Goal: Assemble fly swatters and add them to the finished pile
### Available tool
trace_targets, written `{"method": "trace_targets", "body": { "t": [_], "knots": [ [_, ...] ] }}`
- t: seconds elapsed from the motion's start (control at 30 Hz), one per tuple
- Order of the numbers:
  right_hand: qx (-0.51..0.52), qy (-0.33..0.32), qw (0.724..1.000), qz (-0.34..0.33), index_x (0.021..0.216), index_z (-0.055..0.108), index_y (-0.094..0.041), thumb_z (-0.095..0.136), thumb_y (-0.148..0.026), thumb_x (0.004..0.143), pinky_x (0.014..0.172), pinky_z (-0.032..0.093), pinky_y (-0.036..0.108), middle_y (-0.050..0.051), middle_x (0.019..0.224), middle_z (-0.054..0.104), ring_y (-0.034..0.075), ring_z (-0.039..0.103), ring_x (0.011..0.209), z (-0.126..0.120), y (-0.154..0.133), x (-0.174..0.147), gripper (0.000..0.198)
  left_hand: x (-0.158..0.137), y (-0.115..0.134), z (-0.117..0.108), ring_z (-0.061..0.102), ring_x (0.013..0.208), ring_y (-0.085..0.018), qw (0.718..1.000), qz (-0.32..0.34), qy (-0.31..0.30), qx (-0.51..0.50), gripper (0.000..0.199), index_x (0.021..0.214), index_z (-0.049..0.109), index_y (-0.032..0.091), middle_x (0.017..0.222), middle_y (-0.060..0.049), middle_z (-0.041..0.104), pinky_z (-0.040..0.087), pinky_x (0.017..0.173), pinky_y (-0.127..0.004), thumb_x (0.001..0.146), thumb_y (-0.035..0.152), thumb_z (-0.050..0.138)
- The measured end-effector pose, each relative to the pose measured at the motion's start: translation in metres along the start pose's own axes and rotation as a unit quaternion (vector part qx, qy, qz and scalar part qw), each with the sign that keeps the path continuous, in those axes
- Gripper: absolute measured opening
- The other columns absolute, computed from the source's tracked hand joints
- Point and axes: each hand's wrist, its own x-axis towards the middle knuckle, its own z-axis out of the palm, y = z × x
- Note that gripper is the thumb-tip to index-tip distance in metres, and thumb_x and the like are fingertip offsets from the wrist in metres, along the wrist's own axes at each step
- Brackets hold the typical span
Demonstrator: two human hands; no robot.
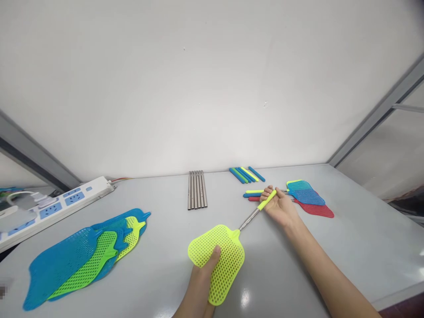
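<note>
A yellow-green fly swatter (pixel 228 251) slants above the table, with its perforated head toward me. My left hand (pixel 203 276) grips the head, its thumb pressed on the mesh and its other fingers hidden underneath. From the head, a thin metal rod runs up and right to a yellow handle sleeve (pixel 266 200). Behind that sleeve is my right hand (pixel 280 205), palm up with fingers loosely bent; they are not wrapped round the sleeve. Beyond this hand lie swatters with handles attached, among them a blue one (pixel 306 195) and a red one (pixel 316 210).
At left, loose blue, green and yellow swatter heads (pixel 66 251) overlap beside a white power strip (pixel 79 198). Several metal rods (pixel 197 190) lie side by side near the wall. Blue, green and yellow handle sleeves (pixel 245 175) lie right of them.
</note>
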Motion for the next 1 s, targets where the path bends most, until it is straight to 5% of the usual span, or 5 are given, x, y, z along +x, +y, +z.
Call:
{"method": "trace_targets", "body": {
  "t": [0.47, 1.0],
  "knots": [
    [0.104, 0.015, 0.993, -0.058, 0.050, 0.024, -0.018, 0.035, -0.014, 0.069, 0.029, 0.022, 0.016, -0.009, 0.037, 0.020, 0.004, 0.022, 0.029, -0.011, 0.016, -0.001, 0.023, 0.000, -0.003, -0.001, 0.054, 0.094, -0.026, 0.999, 0.015, 0.033, 0.006, 0.047, 0.106, 0.051, 0.015, 0.101, -0.013, 0.059, 0.043, 0.081, -0.036, 0.063, 0.026, 0.065],
    [0.106, -0.010, 0.992, -0.062, 0.050, 0.024, -0.018, 0.038, -0.014, 0.068, 0.029, 0.022, 0.016, -0.010, 0.038, 0.019, 0.004, 0.020, 0.029, -0.011, 0.023, -0.004, 0.023, 0.001, -0.002, -0.004, 0.058, 0.087, -0.027, 0.999, 0.018, 0.046, -0.004, 0.049, 0.106, 0.052, 0.014, 0.091, -0.013, 0.063, 0.046, 0.077, -0.036, 0.061, 0.023, 0.066]
  ]
}}
